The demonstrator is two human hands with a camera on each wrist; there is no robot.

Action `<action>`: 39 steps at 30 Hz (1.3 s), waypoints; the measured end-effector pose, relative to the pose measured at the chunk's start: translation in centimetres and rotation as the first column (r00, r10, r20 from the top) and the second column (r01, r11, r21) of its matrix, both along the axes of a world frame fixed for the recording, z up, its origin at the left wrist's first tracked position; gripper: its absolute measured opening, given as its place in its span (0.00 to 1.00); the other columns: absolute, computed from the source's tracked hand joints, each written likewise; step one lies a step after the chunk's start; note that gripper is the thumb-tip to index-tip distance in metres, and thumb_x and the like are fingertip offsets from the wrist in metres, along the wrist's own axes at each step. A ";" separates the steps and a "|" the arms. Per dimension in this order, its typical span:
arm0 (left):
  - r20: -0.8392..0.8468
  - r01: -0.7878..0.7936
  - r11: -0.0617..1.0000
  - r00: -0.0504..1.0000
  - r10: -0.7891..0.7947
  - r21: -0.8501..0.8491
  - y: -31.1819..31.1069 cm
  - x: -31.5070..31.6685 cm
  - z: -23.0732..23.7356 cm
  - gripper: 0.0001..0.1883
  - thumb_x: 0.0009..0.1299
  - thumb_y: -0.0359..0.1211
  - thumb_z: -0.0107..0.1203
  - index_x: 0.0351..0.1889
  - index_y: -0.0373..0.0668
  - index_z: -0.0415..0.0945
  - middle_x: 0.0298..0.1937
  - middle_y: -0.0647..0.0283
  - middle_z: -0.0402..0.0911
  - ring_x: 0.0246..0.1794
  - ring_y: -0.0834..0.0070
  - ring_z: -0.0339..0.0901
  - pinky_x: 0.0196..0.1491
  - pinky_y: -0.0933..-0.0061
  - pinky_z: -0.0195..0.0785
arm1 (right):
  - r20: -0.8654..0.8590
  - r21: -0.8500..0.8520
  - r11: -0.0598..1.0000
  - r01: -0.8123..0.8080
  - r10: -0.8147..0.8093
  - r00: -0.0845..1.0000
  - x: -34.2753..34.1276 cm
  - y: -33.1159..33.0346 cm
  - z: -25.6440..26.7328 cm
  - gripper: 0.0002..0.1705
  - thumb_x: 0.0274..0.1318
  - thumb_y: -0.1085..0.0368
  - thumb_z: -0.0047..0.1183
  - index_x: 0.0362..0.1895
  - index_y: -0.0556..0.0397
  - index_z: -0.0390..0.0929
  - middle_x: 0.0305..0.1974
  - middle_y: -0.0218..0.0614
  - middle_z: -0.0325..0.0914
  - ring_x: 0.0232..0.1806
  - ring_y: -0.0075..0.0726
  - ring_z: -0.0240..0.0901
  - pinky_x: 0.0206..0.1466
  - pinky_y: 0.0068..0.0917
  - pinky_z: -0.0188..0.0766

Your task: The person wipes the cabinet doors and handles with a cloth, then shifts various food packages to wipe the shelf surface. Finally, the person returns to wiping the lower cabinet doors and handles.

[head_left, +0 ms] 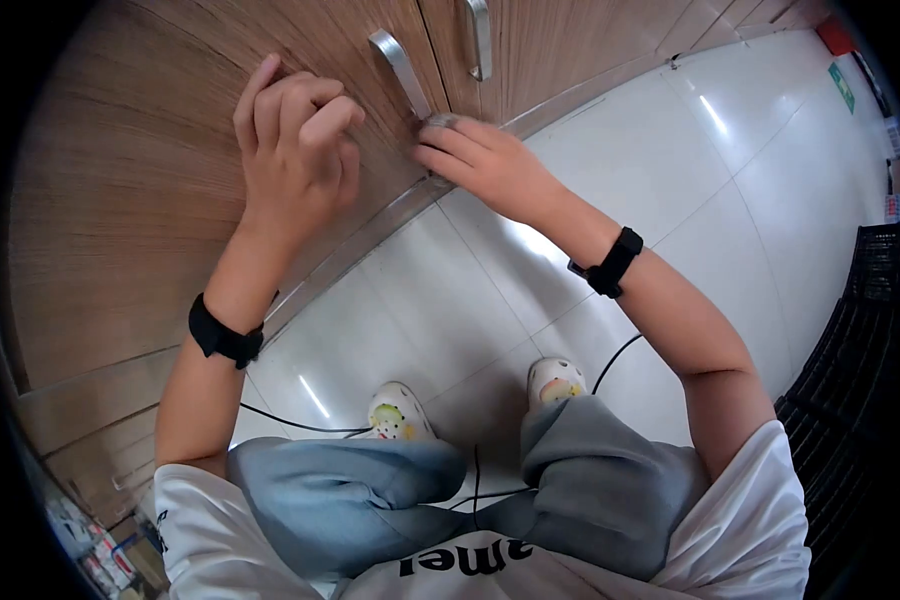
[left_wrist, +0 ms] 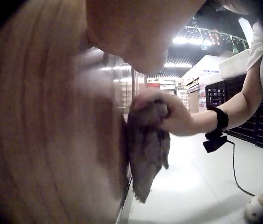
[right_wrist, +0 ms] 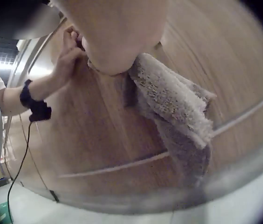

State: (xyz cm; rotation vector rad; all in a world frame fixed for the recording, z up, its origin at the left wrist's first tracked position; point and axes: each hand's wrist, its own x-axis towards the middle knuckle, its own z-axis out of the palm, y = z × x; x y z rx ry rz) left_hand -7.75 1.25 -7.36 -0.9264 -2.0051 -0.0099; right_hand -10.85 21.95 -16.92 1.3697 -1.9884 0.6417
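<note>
My right hand (head_left: 495, 168) grips a grey fluffy cloth (right_wrist: 175, 100) against the wood-grain cabinet door (head_left: 150, 170), low down below a metal handle (head_left: 400, 72). In the head view the hand covers most of the cloth. From the left wrist view, the cloth (left_wrist: 147, 149) hangs down in folds from the fingers along the cabinet front. My left hand (head_left: 295, 145) is held at the door to the left of the handle, its fingers loosely bent and nothing in its grasp.
A second metal handle (head_left: 481, 40) sits on the neighbouring door. White floor tiles (head_left: 690, 230) run along the cabinet base. Black plastic crates (head_left: 835, 390) stand at the right. Thin black cables (head_left: 618, 362) trail near the shoes (head_left: 400, 410).
</note>
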 end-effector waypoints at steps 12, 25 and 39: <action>0.303 0.031 0.992 0.953 0.008 -0.124 2.1 2.4 -4.7 0.26 0.48 0.23 0.51 0.48 0.48 0.68 0.44 0.66 0.68 0.52 0.67 0.64 0.64 0.57 0.49 | 0.877 -0.202 0.829 0.522 -0.084 0.473 1.0 2.2 -8.4 0.25 0.44 0.70 0.57 0.46 0.58 0.59 0.37 0.55 0.72 0.42 0.59 0.72 0.44 0.40 0.69; 0.959 -0.179 0.974 0.222 0.176 -0.137 2.3 9.1 -16.6 0.34 0.61 0.29 0.53 0.64 0.30 0.51 0.63 0.40 0.58 0.62 0.45 0.58 0.65 0.57 0.51 | 0.958 -0.246 0.506 0.827 -0.004 0.288 3.6 -9.3 -11.7 0.27 0.48 0.77 0.46 0.54 0.70 0.53 0.54 0.63 0.54 0.57 0.65 0.55 0.63 0.42 0.53; 0.927 -0.306 0.890 -0.270 0.259 -0.338 -7.6 14.9 -20.5 0.33 0.63 0.36 0.51 0.64 0.38 0.52 0.66 0.43 0.51 0.64 0.50 0.55 0.63 0.59 0.53 | 0.976 -0.216 0.892 0.396 0.199 0.084 13.3 -18.5 -11.9 0.40 0.41 0.80 0.41 0.61 0.80 0.41 0.63 0.73 0.40 0.66 0.72 0.41 0.72 0.41 0.43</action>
